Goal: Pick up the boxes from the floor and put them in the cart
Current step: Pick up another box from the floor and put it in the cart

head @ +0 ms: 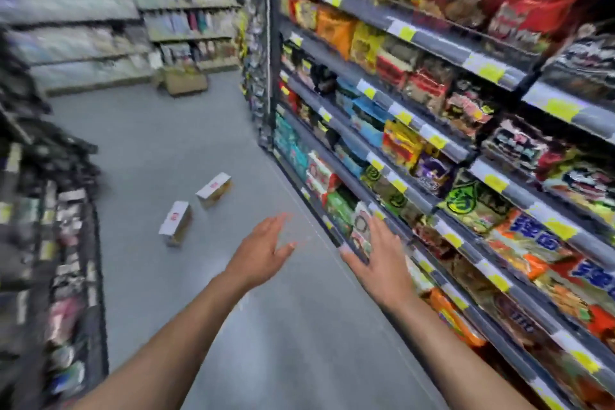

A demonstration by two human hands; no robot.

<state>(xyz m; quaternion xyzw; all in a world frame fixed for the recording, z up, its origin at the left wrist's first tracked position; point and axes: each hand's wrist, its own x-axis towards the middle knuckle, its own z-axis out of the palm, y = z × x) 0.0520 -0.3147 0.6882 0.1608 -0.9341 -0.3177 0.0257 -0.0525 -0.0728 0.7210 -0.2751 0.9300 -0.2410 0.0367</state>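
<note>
Two small white-topped boxes are lying on the grey floor [159, 130], beyond the fingertips and off to their left. The nearer box [175, 222] is sitting ahead and to the left of the left hand's fingers [279, 223], its white top bearing a red mark and its side showing tan. The farther box [214, 189] is resting just past it, apart from it and further from the fingers, turned at a slightly different angle. Neither hand is touching either box.

The left hand [263, 251] is hanging out over the floor, fingers straight and loosely spread, gripping nothing; the fingertips are blurring, so their exact spacing is hard to tell. The right hand [379, 255] is hovering beside it, back toward the camera, its fingers [377, 226] straight and lying close together with the thumb sticking out toward the left hand, also holding nothing. Both bare forearms are stretching in from the bottom edge.

Just to the right of the right hand's fingers, a tall shelving unit [382, 100] is running along the aisle, carrying bright packets of noodles and snacks, with yellow price tags [407, 33] lining its grey rails. Far beyond the fingertips, at the aisle's end, a cardboard carton [186, 81] is standing on the floor before more shelves [186, 3]. To the left of the left hand, a dark rack [66, 226] of small packaged goods is edging the aisle.
</note>
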